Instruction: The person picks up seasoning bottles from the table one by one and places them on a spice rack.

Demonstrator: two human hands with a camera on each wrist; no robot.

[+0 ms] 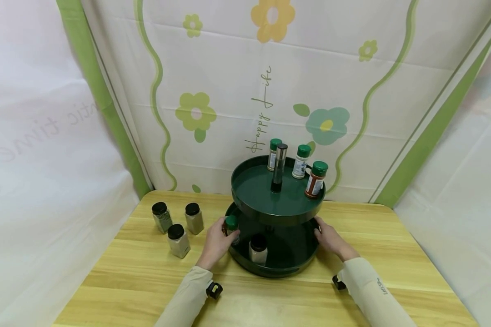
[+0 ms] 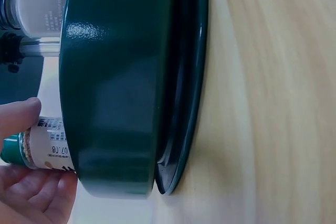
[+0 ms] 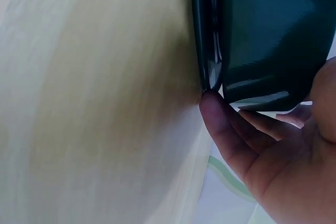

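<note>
A dark green two-tier turntable rack stands on the table. At its lower tier's left side, my left hand holds a green-capped spice jar between thumb and fingers. In the left wrist view this jar has a white printed label, and its lower end is hidden behind the tier's wall. My right hand grips the lower tier's right wall, thumb at the rim and fingers outside, one fingertip near the base. A black-capped jar stands inside the lower tier's front.
On the upper tier are three green-capped spice jars and a tall clear, black-topped cylinder. Three black-capped jars stand on the wooden table left of the rack. A printed curtain hangs behind.
</note>
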